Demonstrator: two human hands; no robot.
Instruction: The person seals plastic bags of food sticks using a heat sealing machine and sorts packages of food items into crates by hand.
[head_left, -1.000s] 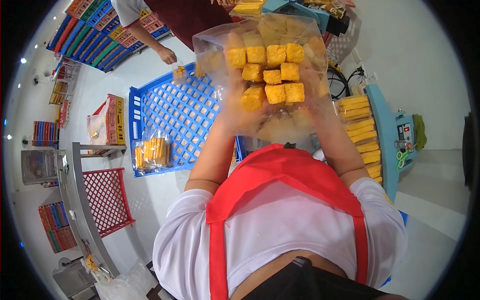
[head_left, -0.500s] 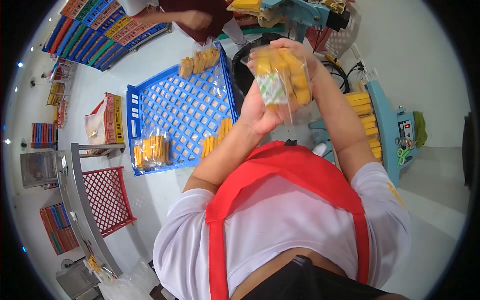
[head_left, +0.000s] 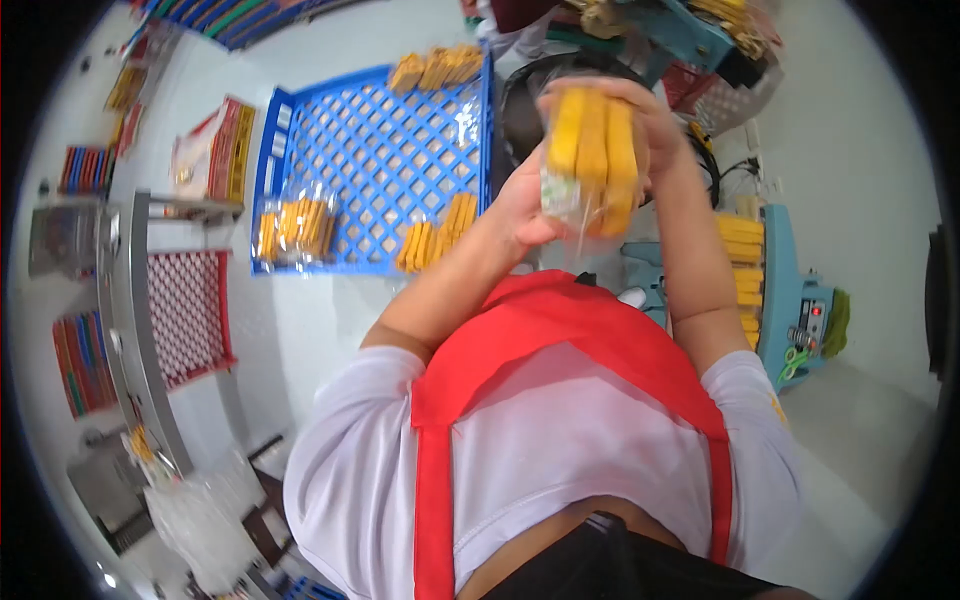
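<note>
Both my hands hold a clear plastic bag of yellow bars (head_left: 592, 145), raised in front of my chest. My left hand (head_left: 527, 208) grips its lower left side, near a white and green label. Round the top and right side wraps my right hand (head_left: 655, 125). Several bars stand side by side behind the film, somewhat blurred. To the left, a blue plastic crate (head_left: 365, 150) carries bagged yellow bars (head_left: 300, 225) at its near left corner, more bars (head_left: 438, 232) at its near right, and others (head_left: 437, 68) along the far edge.
A black-lined bin (head_left: 520, 115) lies just beyond my hands. On the right is a light-blue machine (head_left: 785, 300) with a control panel, beside stacked yellow bars (head_left: 740, 240). Leftward stand a yellow and red box (head_left: 222, 150), a red crate (head_left: 188, 315) and a metal frame (head_left: 130, 320).
The bag has turned in my hands, so the long faces of the bars now show and the label sits lower left. My view has shifted; the other person's arm has left it.
</note>
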